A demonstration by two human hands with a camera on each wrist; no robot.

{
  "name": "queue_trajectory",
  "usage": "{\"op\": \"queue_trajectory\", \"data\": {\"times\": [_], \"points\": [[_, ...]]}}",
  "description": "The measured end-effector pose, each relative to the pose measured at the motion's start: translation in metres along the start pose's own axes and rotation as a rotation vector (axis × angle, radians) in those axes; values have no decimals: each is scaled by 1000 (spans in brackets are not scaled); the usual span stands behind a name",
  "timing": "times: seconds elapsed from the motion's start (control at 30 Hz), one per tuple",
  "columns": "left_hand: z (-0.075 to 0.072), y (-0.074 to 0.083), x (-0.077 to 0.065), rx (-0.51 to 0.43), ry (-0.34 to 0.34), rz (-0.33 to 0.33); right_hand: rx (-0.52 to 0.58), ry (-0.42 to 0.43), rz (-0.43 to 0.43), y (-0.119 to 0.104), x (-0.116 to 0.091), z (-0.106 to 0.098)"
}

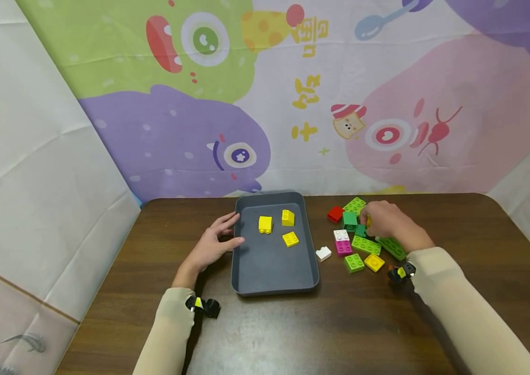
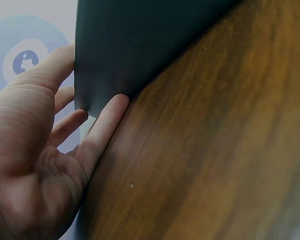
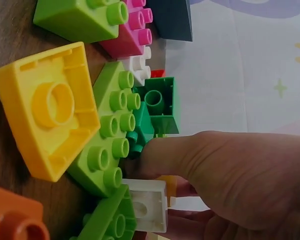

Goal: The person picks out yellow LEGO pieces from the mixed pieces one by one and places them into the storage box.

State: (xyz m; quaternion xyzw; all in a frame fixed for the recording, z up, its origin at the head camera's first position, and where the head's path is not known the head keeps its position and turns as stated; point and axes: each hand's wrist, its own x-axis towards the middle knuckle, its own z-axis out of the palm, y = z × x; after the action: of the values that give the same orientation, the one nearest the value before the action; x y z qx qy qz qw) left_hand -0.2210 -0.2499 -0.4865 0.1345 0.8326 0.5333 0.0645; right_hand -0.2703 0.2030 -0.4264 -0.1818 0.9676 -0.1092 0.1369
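A dark grey tray (image 1: 269,271) holds three yellow bricks: one at the left (image 1: 265,225), a sloped one (image 1: 288,217) and a flat one (image 1: 290,239). My left hand (image 1: 213,242) rests against the tray's left side, fingers extended; the left wrist view shows fingertips along its outer wall (image 2: 102,60). My right hand (image 1: 389,221) reaches into the loose bricks, with a yellow brick (image 1: 369,222) between thumb and fingers, mostly hidden. Beside these fingers lie dark green bricks (image 1: 349,221), a long lime brick (image 1: 366,245) and a white brick (image 3: 149,205).
Around the pile are a red brick (image 1: 335,213), a magenta brick (image 1: 343,247), an upturned yellow brick (image 1: 374,262) and a lime brick (image 1: 354,263). One white brick (image 1: 323,253) lies close to the tray's right wall. Behind the table (image 1: 269,333) hangs a printed cloth (image 1: 293,156).
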Motion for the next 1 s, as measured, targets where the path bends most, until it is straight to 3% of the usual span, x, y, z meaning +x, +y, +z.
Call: {"op": "queue_trajectory", "data": {"times": [0.37,1.0], "points": [[0,1,0,0,2,-4,-8,46,-6,1,2,5],[1,1,0,5,-3,-12,-20,34,-17,0,1,4]]}}
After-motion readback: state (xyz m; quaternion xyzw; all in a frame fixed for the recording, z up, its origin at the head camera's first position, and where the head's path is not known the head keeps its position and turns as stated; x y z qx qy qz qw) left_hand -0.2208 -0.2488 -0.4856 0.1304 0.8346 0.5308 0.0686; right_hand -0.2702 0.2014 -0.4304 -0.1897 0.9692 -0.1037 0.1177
